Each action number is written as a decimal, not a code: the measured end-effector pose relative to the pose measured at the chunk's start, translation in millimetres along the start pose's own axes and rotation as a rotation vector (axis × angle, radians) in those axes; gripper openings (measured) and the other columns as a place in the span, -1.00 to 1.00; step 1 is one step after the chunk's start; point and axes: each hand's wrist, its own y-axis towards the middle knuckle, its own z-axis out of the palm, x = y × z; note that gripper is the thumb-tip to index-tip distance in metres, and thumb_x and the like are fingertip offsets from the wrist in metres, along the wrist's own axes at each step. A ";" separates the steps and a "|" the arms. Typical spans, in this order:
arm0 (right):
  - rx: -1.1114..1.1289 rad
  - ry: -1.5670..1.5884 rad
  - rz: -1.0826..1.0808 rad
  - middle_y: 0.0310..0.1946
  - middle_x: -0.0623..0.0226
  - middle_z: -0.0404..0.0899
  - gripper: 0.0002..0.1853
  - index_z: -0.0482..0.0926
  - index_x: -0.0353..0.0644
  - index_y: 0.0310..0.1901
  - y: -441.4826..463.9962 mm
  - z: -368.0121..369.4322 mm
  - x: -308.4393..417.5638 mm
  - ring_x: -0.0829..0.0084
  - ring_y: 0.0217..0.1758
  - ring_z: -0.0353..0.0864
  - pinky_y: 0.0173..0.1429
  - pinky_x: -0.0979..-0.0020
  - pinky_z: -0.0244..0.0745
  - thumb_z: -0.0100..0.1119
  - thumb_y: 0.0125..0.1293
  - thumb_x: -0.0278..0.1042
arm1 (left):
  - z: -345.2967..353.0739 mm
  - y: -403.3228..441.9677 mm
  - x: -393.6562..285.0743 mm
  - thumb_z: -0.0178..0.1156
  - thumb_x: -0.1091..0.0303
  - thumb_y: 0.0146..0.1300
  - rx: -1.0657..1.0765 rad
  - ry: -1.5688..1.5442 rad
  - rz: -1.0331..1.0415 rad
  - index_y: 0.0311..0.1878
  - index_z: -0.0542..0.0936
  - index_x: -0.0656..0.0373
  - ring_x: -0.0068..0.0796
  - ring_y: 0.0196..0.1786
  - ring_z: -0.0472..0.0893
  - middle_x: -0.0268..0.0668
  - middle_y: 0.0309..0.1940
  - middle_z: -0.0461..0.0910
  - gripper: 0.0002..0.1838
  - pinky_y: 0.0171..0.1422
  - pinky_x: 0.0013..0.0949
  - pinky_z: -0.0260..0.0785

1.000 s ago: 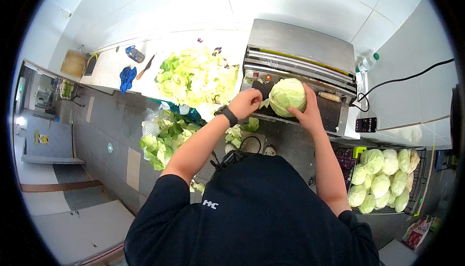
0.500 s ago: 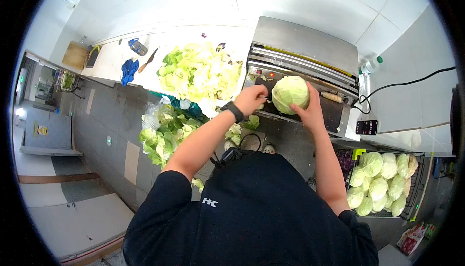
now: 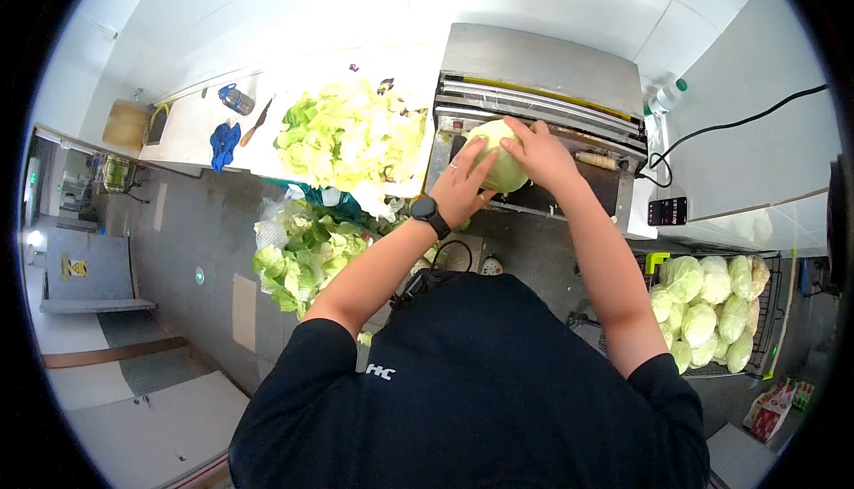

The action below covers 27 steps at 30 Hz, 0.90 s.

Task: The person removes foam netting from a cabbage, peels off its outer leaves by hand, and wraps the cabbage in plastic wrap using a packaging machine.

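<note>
A round, pale green cabbage [image 3: 504,171] is held between both hands over the dark front plate of a steel machine with rollers [image 3: 543,66]. My left hand [image 3: 460,188] grips its left side, fingers spread over the surface; a black watch is on that wrist. My right hand [image 3: 541,158] wraps over its top and right side. Fingers and palms hide part of the cabbage. Left of the machine, a big pile of loose cabbage leaves [image 3: 351,137] covers part of the white counter [image 3: 191,129].
More leaves [image 3: 302,258] fill a bag below the counter. A crate of cabbages [image 3: 698,320] stands at right. A knife [image 3: 258,122], blue cloth [image 3: 224,145] and blue-lidded bottle [image 3: 236,99] lie on the counter. A phone [image 3: 667,211] and black cable [image 3: 738,122] are right of the machine.
My left hand has moved right from near the cabbage's side onto the cabbage. My right hand has shifted from its right side to over its top. The view has shifted slightly.
</note>
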 end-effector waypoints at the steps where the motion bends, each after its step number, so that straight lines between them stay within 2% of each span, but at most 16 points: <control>1: -0.025 0.005 0.044 0.10 -0.08 0.49 -0.41 0.34 0.17 0.44 2.5 0.3 2.3 -0.09 0.13 0.59 0.21 0.04 0.51 -0.10 0.49 0.22 | -2.4 -1.3 0.9 0.48 0.37 0.02 -0.017 0.028 0.010 0.40 0.34 0.14 0.10 0.46 0.27 -0.01 0.39 0.23 -0.16 0.50 -0.03 0.25; 3: -0.031 0.036 0.141 0.18 -0.11 0.47 -0.42 0.35 0.10 0.43 5.3 -3.3 3.9 -0.10 0.23 0.53 0.27 0.03 0.46 -0.19 0.53 0.20 | -7.2 -1.9 4.4 0.49 0.38 0.01 -0.028 0.056 0.025 0.43 0.31 0.15 0.10 0.48 0.25 0.00 0.41 0.20 -0.13 0.51 -0.03 0.23; 6: -0.068 0.064 0.153 0.28 -0.09 0.42 -0.34 0.28 -0.01 0.46 12.6 3.9 -15.0 -0.11 0.28 0.51 0.31 -0.01 0.45 -0.15 0.49 0.24 | -5.1 5.3 22.1 0.50 0.42 -0.01 -0.022 0.190 0.094 0.46 0.28 0.10 0.17 0.45 0.27 0.03 0.42 0.18 -0.08 0.47 -0.03 0.30; 7: -0.060 0.108 0.057 0.34 -0.14 0.36 -0.22 0.22 -0.15 0.48 12.1 7.8 -21.7 -0.10 0.37 0.43 0.40 0.04 0.37 -0.09 0.45 0.29 | 0.6 8.9 30.4 0.50 0.44 -0.02 0.043 0.087 -0.007 0.47 0.27 0.05 0.18 0.43 0.30 0.03 0.43 0.18 -0.06 0.44 -0.03 0.33; 8: -0.064 0.110 0.061 0.34 -0.14 0.36 -0.22 0.22 -0.15 0.48 11.0 13.4 -23.5 -0.10 0.37 0.43 0.40 0.04 0.37 -0.09 0.45 0.29 | 3.3 12.9 34.3 0.51 0.47 -0.04 0.108 -0.017 -0.108 0.48 0.26 0.01 0.19 0.42 0.32 0.04 0.43 0.17 -0.04 0.41 -0.03 0.37; 9: -0.100 0.204 0.003 0.35 -0.18 0.34 -0.18 0.19 -0.17 0.49 9.2 20.7 -25.0 -0.10 0.39 0.40 0.42 0.06 0.35 -0.06 0.43 0.32 | 4.4 13.6 37.9 0.52 0.48 -0.05 0.071 -0.032 -0.039 0.49 0.27 -0.07 0.20 0.38 0.37 0.04 0.45 0.16 -0.02 0.36 -0.04 0.42; 10: -0.136 0.296 -0.057 0.37 -0.21 0.31 -0.13 0.17 -0.19 0.50 8.4 25.9 -28.1 -0.10 0.42 0.37 0.45 0.08 0.32 -0.02 0.40 0.35 | 5.3 12.3 40.5 0.52 0.48 -0.05 0.074 -0.036 -0.034 0.49 0.27 -0.07 0.20 0.38 0.37 0.04 0.45 0.16 -0.02 0.36 -0.04 0.42; 12: -0.140 0.307 -0.021 0.36 -0.23 0.32 -0.12 0.15 -0.13 0.52 4.6 18.9 -27.0 -0.12 0.42 0.37 0.45 0.10 0.32 0.02 0.38 0.35 | -3.1 18.6 38.9 0.49 0.45 0.00 0.162 -0.134 -0.027 0.49 0.25 -0.11 0.17 0.38 0.38 0.04 0.46 0.16 -0.05 0.37 -0.05 0.42; 14: 0.055 0.364 0.137 0.37 -0.23 0.32 -0.15 0.16 -0.06 0.52 -6.7 12.7 -28.4 -0.13 0.40 0.40 0.43 0.09 0.34 0.01 0.39 0.34 | -7.9 21.8 33.7 0.50 0.39 0.03 0.222 -0.182 -0.015 0.50 0.25 -0.12 0.16 0.38 0.38 0.03 0.47 0.16 -0.06 0.38 -0.05 0.41; 16: 0.115 0.386 0.189 0.37 -0.22 0.32 -0.18 0.16 -0.01 0.52 -11.0 19.6 -37.6 -0.13 0.39 0.43 0.42 0.07 0.35 0.00 0.40 0.34 | -11.5 22.6 28.3 0.54 0.36 0.00 0.347 -0.220 -0.005 0.52 0.24 -0.11 0.11 0.41 0.36 -0.02 0.47 0.17 -0.01 0.38 -0.08 0.42; 20: 0.053 0.384 0.178 0.35 -0.21 0.36 -0.21 0.19 -0.04 0.50 -19.4 25.5 -39.6 -0.12 0.38 0.43 0.41 0.06 0.36 -0.04 0.43 0.34 | -10.5 16.1 23.3 0.52 0.34 0.02 0.253 -0.111 0.060 0.49 0.28 -0.04 0.06 0.38 0.40 -0.06 0.43 0.25 -0.06 0.38 -0.10 0.41; 21: 0.027 0.400 0.178 0.35 -0.20 0.36 -0.21 0.20 -0.04 0.49 -18.8 27.9 -40.5 -0.12 0.37 0.44 0.41 0.06 0.36 -0.05 0.43 0.34 | -11.6 15.7 23.3 0.51 0.35 0.01 0.205 -0.082 0.104 0.44 0.34 0.04 0.05 0.37 0.42 -0.09 0.40 0.30 -0.13 0.37 -0.09 0.41; 25: 0.010 0.417 0.221 0.34 -0.18 0.38 -0.22 0.22 -0.04 0.48 -14.2 29.2 -42.5 -0.10 0.35 0.47 0.39 0.04 0.38 -0.08 0.43 0.35 | -9.3 13.1 27.0 0.50 0.35 0.00 0.163 -0.075 0.130 0.37 0.40 0.08 0.05 0.33 0.44 -0.11 0.36 0.34 -0.20 0.34 -0.08 0.42; 27: 0.007 0.381 0.218 0.32 -0.16 0.41 -0.23 0.23 -0.04 0.47 -13.4 27.5 -41.8 -0.08 0.34 0.48 0.38 0.04 0.39 -0.10 0.43 0.35 | -14.1 20.7 27.1 0.52 0.33 -0.03 0.173 -0.065 0.141 0.26 0.46 0.09 0.04 0.26 0.48 -0.14 0.27 0.39 -0.27 0.29 -0.09 0.45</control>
